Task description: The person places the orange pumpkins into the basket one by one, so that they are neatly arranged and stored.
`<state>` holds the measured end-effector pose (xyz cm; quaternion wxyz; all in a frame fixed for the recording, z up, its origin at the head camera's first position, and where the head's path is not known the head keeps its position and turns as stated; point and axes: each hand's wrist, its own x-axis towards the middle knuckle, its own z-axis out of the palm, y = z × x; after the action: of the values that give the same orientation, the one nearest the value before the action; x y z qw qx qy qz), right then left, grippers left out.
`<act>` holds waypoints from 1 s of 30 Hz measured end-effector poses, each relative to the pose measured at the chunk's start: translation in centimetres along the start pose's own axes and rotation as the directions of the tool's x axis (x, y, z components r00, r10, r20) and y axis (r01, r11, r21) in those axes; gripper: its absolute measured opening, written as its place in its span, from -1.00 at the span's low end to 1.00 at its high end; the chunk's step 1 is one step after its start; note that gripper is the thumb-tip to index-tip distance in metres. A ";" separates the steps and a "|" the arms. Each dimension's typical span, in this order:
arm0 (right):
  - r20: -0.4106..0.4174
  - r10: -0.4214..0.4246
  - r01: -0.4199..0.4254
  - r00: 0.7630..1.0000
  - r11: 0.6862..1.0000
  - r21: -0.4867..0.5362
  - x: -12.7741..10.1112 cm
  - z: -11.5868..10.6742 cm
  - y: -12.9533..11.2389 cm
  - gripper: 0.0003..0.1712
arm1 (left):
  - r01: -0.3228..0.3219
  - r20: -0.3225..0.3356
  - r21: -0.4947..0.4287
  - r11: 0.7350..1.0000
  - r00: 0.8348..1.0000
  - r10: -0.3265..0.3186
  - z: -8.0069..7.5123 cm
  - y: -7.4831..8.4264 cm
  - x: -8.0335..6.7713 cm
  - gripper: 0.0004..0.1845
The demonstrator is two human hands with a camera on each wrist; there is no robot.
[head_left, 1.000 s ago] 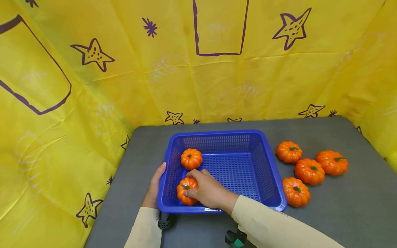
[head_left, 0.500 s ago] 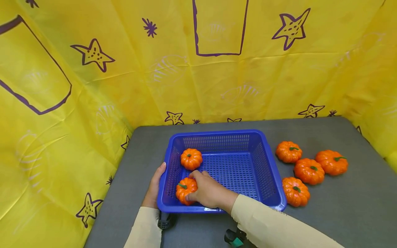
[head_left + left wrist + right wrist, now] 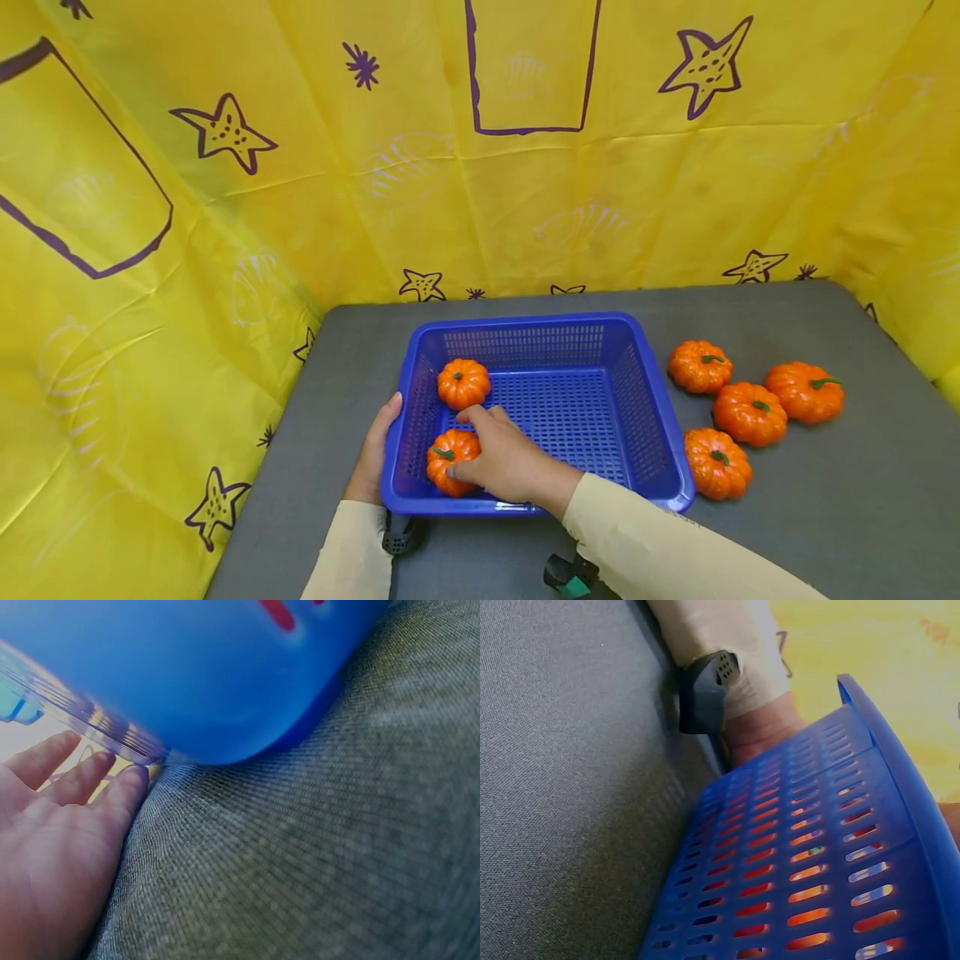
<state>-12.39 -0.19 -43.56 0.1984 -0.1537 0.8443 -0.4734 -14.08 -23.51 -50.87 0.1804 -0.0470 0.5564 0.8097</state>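
Note:
A blue slotted basket stands on the grey table. Inside it, my right hand curls round a small orange pumpkin at the near left corner. A second pumpkin rests just behind it on the basket floor. My left hand lies with straight fingers against the basket's left outer wall; the left wrist view shows those fingers under the rim of the basket. The right wrist view shows only the basket wall with orange behind the slots.
Several more orange pumpkins lie on the table right of the basket, among them one nearest me and one farthest right. Yellow sheeting with purple stars walls the table behind and at both sides.
My right hand with its pumpkin has stayed at the basket's near left corner, shifting only slightly. The left hand and the other pumpkins have not moved.

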 end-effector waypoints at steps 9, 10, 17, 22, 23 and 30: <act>-0.048 -0.037 0.039 0.998 0.998 0.039 -0.1 -0.1 0.2 -0.25 | -0.003 -0.007 0.012 1.000 1.000 0.003 -0.1 -0.1 0.1 -0.15; -0.052 -0.042 0.044 0.998 0.998 0.049 -0.1 -0.2 0.1 -0.25 | -0.003 -0.007 0.017 1.000 1.000 0.003 -0.1 -0.1 0.1 -0.14; -0.071 -0.075 0.081 0.995 0.993 0.091 -0.5 -0.6 0.0 -0.26 | 0.000 -0.008 0.027 1.000 1.000 0.000 -0.2 -0.1 0.1 -0.15; -0.086 -0.104 0.113 0.991 0.987 0.110 -0.7 -0.9 0.0 -0.29 | 0.018 0.004 0.024 1.000 1.000 -0.018 -0.2 0.0 -0.1 -0.14; -0.087 -0.108 0.118 0.990 0.986 0.116 -0.8 -1.0 0.0 -0.30 | 0.019 0.008 0.022 1.000 1.000 -0.019 -0.2 0.0 -0.1 -0.14; -0.086 -0.125 0.135 0.988 0.982 0.133 -1.5 -1.9 -0.1 -0.32 | 0.001 0.005 0.024 1.000 1.000 -0.001 -0.3 0.0 -0.1 -0.16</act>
<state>-11.95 1.83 -42.26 0.1444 -0.1759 0.8047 -0.5483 -14.02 -23.77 -50.98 0.1828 -0.0429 0.5657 0.8030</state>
